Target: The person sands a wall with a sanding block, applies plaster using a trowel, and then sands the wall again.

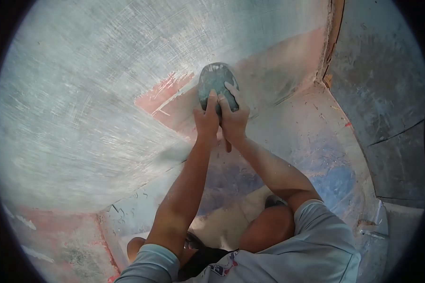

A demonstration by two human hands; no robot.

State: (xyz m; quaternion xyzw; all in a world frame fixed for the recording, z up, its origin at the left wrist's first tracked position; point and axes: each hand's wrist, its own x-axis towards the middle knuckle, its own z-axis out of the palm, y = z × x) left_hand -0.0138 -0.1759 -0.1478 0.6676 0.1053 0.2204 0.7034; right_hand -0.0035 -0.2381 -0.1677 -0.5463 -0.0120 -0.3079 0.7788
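Both my hands are on a dark grey-green oval block (pixel 216 78), rounded at its far end and smeared with pale dust. What looks like a short brown handle (pixel 228 145) sticks out below my hands towards me. My left hand (pixel 207 120) grips the block's near left side. Beside it, my right hand (pixel 234 118) holds the near right side, some fingers lying along the top. The block appears to rest against a pale, scratched wall surface (pixel 104 94); its underside is hidden. Around it, a reddish patch (pixel 174 101) shows through the pale coating.
A raised edge (pixel 333 37) runs down the upper right, with a grey surface (pixel 392 70) beyond. The floor (pixel 311 141) has blue and pink stains. A red-stained ledge (pixel 71 240) lies at the lower left. My knees (pixel 269 226) are bent close below my arms.
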